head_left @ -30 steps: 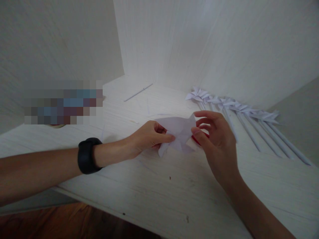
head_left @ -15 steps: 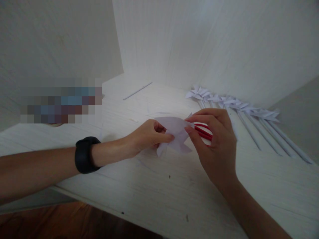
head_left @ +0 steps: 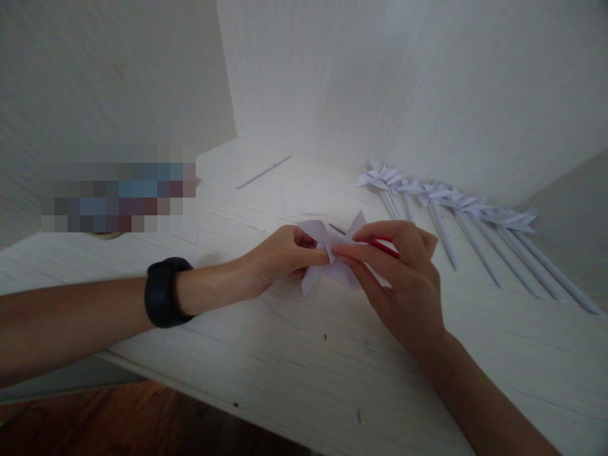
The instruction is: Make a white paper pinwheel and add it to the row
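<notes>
A white paper pinwheel (head_left: 313, 231) with folded blades is held just above the table. My left hand (head_left: 285, 256), with a black band on its wrist, pinches it at the middle, thumb on top. My right hand (head_left: 399, 272) is closed around red-handled scissors (head_left: 384, 248), whose thin metal tip pokes out behind the paper. The fingertips of that same hand touch the pinwheel's centre, beside my left thumb. How the folds lie under the fingers is hidden.
Several finished paper pinwheels (head_left: 456, 201) on rolled paper sticks lie in a row along the wall at right. A single thin paper stick (head_left: 264, 171) rests at the back. A blurred-out object stands at left. The white table's (head_left: 285, 380) front edge runs below.
My right hand has moved left, bringing its fingertips onto the pinwheel's centre. The scissors have turned within it, so their metal tip now shows. My left hand stays in place.
</notes>
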{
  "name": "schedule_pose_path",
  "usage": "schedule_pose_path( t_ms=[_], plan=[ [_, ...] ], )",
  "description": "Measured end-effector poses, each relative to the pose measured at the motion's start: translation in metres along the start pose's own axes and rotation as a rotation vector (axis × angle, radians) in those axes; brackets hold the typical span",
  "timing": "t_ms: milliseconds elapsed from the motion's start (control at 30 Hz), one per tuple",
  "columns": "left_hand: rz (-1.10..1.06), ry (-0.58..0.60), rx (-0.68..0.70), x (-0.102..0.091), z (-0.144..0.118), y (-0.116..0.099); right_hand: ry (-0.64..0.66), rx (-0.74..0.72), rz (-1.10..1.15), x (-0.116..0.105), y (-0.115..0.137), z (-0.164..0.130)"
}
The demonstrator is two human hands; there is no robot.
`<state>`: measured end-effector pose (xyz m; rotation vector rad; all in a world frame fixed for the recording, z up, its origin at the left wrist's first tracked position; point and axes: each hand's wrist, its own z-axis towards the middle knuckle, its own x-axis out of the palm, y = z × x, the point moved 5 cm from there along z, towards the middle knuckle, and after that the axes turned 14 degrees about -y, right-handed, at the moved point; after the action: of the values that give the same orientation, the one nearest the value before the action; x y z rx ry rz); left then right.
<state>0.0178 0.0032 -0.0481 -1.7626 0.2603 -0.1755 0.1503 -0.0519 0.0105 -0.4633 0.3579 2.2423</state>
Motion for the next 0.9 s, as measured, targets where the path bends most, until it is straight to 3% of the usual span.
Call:
schedule_pose_path(
  t_ms=[500,733,800,900],
  plan=[
    [0.015,0.004,-0.021,0.0,0.001,0.001,0.048,-0.121,-0.088,0.007,0.003,-0.002],
    [0.037,-0.026,-0.076,0.001,-0.002,-0.002,-0.091,0.337,0.175,0.0,-0.022,-0.001],
    [0.023,-0.026,-0.075,0.001,-0.002,-0.002,-0.103,0.375,0.252,0.0,-0.022,-0.001],
    [0.006,-0.032,-0.07,0.001,-0.001,-0.002,-0.007,0.293,0.213,0.004,-0.014,0.001]
  ],
)
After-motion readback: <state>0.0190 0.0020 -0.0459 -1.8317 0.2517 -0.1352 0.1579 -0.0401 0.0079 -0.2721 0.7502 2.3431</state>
